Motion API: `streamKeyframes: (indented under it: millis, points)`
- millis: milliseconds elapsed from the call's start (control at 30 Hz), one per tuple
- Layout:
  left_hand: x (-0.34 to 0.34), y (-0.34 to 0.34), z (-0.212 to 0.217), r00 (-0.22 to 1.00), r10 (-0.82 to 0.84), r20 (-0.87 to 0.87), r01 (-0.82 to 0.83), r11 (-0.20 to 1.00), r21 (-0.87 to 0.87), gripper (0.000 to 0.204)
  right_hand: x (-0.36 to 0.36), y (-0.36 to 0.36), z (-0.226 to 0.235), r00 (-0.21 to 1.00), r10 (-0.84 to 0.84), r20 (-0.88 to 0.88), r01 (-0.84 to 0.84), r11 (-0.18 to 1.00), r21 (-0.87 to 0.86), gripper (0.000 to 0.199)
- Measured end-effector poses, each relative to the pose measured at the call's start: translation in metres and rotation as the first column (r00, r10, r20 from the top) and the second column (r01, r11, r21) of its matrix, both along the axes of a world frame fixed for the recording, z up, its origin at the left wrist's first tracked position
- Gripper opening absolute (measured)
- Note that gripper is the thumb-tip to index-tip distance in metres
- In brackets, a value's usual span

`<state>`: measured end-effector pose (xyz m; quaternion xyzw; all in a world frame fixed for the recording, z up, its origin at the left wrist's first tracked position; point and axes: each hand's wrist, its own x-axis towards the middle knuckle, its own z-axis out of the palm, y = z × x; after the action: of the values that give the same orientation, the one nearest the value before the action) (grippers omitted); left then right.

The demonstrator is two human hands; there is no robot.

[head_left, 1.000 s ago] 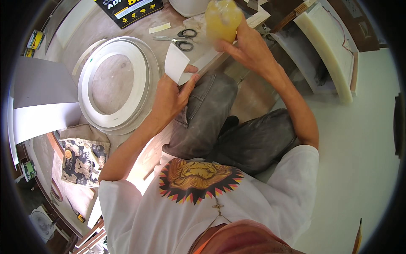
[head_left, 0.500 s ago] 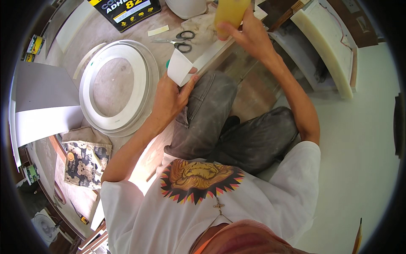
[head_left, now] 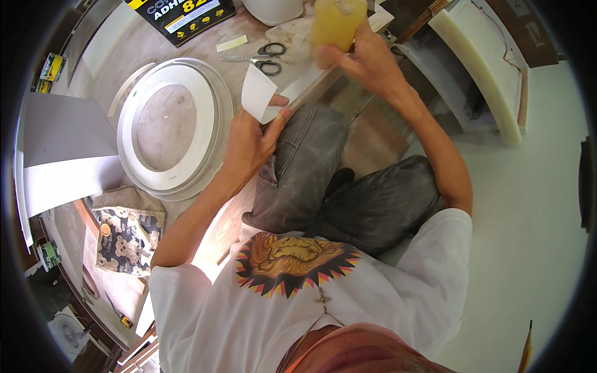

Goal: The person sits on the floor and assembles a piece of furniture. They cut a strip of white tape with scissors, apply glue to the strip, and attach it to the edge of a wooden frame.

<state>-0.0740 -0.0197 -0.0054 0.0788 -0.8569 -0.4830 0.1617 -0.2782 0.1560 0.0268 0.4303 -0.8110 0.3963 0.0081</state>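
Observation:
My left hand (head_left: 254, 138) is closed on a short piece of curved white strip (head_left: 256, 92), which sticks up above the fingers. My right hand (head_left: 373, 65) grips a translucent container of yellowish liquid (head_left: 339, 23) at the edge of the work surface, its top cut off by the frame. Beyond the strip lie black-handled scissors (head_left: 268, 67), partly spread. Left of my left hand is a flat coil of white edging (head_left: 208, 127), wound in a wide ring.
A black and yellow can (head_left: 180, 22) and a white container (head_left: 273, 9) stand at the back. A small pale strip (head_left: 232, 43) lies between can and scissors. A patterned cloth pouch (head_left: 127, 239) sits near my left elbow. Curved pale panels (head_left: 482, 68) stand at the far right.
The yellow container has come slightly down and left with my right hand, showing more of its upper part. The white strip in my left hand has tilted a little to the left.

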Motion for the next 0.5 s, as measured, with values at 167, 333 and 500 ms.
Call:
streamKeyframes:
  millis: [167,333,500]
  points:
    - [0.002,-0.001,-0.004,1.000,0.007,0.000,-0.007,0.999,-0.031,0.014,0.026,-0.009,0.008,0.992,0.061,0.114,-0.054,0.996,-0.071,0.063]
    - [-0.001,-0.002,-0.008,1.000,-0.012,-0.012,0.011,0.997,-0.073,0.014,0.008,-0.002,0.020,0.988,0.008,0.151,0.006,0.996,-0.094,0.055]
    - [-0.002,-0.002,-0.007,0.999,-0.002,-0.036,0.000,0.999,-0.050,0.014,0.030,-0.018,0.001,0.986,0.107,-0.126,-0.113,0.993,-0.043,0.061]
